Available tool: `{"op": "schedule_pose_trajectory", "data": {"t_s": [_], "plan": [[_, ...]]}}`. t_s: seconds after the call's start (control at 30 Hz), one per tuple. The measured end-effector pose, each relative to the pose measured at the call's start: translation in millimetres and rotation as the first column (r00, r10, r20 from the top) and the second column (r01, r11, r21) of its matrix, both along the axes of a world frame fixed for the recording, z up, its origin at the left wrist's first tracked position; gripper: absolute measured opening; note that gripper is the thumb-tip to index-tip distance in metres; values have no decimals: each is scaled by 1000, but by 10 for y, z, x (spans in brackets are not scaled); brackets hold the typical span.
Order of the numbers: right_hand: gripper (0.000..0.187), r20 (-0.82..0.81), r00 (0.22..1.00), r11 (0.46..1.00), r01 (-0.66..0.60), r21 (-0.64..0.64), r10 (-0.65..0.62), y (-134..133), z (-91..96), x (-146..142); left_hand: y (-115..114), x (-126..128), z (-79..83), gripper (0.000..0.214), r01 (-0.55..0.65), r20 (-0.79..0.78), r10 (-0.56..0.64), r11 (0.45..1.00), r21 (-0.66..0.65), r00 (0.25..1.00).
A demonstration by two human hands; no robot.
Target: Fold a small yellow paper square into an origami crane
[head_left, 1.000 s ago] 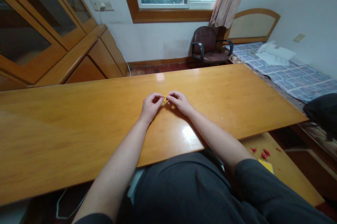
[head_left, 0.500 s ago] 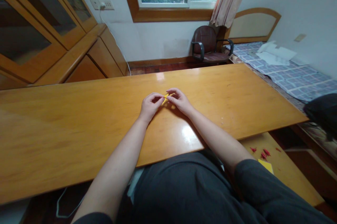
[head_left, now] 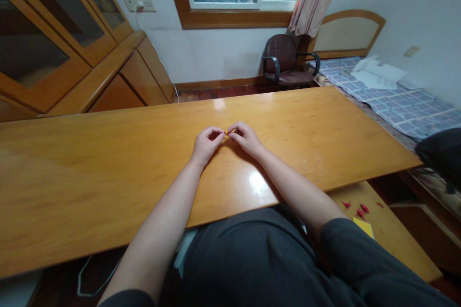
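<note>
Head view shows the left hand [head_left: 206,145] and right hand [head_left: 247,140] pinching a small yellow paper piece [head_left: 226,134] between nearly closed fingers at the middle of the table [head_left: 108,163], where so slight a hold could let it slip or crease askew.

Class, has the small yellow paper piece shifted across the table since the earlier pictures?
No. The yellow paper piece, pinched between left hand and right hand, keeps its distance from the table's far edge.
</note>
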State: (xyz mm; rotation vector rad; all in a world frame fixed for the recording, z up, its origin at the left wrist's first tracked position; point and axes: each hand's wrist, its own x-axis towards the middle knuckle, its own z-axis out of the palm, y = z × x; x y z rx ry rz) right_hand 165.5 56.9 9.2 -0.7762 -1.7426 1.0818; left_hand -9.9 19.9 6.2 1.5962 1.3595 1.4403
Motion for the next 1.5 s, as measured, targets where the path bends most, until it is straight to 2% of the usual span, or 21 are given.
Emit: {"op": "schedule_pose_trajectory", "data": {"t_s": [0.2,0.4,0.6,1.0,1.23,1.5], "plan": [[8,13,1000,1000,2,13,-2,-5,6,7,46,-19,-20,24,29,40,-28,999,-46,999],[9,15,1000,999,7,44,-8,-2,-6,9,65,-44,-11,20,44,-19,-43,997,60,999],[17,27,998,999,48,-7,-48,4,-48,6,63,-31,-37,25,40,72,-36,998,-57,997],[6,153,986,970,24,243,-63,52,-63,12,77,-48,-60,26,45,113,-31,992,-122,993],[3,169,984,964,16,264,-62,53,-66,17,77,-37,-53,26,65,132,-47,988,-137,990],[3,159,986,965,-2,263,-41,59,-79,24,38,-22,-5,37,158,270,-104,970,-187,957]]}}
